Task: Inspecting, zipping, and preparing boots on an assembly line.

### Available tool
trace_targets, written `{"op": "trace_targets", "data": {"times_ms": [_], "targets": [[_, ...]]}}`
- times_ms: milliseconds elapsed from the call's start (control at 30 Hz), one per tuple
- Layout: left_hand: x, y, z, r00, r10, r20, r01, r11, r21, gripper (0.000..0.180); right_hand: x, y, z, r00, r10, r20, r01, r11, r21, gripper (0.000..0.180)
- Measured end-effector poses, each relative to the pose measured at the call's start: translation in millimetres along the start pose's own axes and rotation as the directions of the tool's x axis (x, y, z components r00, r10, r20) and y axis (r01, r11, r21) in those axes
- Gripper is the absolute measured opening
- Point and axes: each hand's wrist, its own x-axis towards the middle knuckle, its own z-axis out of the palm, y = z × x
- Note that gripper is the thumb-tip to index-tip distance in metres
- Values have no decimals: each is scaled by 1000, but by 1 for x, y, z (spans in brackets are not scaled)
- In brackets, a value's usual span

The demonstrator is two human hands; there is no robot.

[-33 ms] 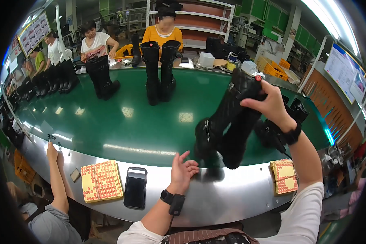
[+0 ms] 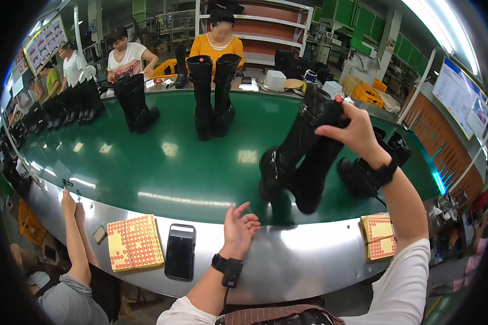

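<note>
Nearest, the left hand (image 2: 239, 227) lies released on the steel rim of the bench (image 2: 303, 265), palm up and fingers loosely spread, holding nothing. On the same rim to its left are a dark phone (image 2: 179, 252) lying flat and a pad of orange dot stickers (image 2: 134, 242). A second sticker pad (image 2: 378, 235) sits to the right, and a co-worker's forearm (image 2: 73, 238) reaches up at the far left. Just beyond, the right hand (image 2: 352, 130) is clenched around the top of the shafts of a pair of tall black boots (image 2: 298, 162) — the pair hangs tilted, with the soles low over the green belt (image 2: 162, 168); whether they touch it cannot be told. Another black pair (image 2: 363, 173) lies behind the right wrist. Farther out, two more pairs stand upright on the belt: one in the middle (image 2: 212, 97), one to the left (image 2: 135, 103). On the far side people sit facing the belt, with a white box (image 2: 276, 80) beside them — and an orange crate (image 2: 366, 89) to the right, its contents too small to make out.
</note>
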Motion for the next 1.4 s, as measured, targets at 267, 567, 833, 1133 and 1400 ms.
{"op": "trace_targets", "data": {"times_ms": [267, 567, 833, 1133, 1400], "targets": [[1, 9, -8, 965, -32, -259, 12, 997, -81, 43, 105, 127, 99, 990, 124, 63, -95, 935, -342, 60], [-5, -17, -5, 957, -216, -192, 223, 975, 17, 34, 111, 191, 146, 994, 60, -95, -98, 874, -476, 74], [1, -19, 0, 961, -176, -213, 193, 979, 61, 30, -40, 105, 18, 981, 133, -141, -193, 632, -751, 67], [1, -19, 0, 975, -128, -184, 150, 982, 115, 29, -111, 176, -175, 506, 859, -82, -550, 248, -798, 64], [1, -26, -11, 978, -145, -147, 170, 970, 175, 26, -130, 172, -140, 707, 685, -177, -542, 363, -758, 50]]}}
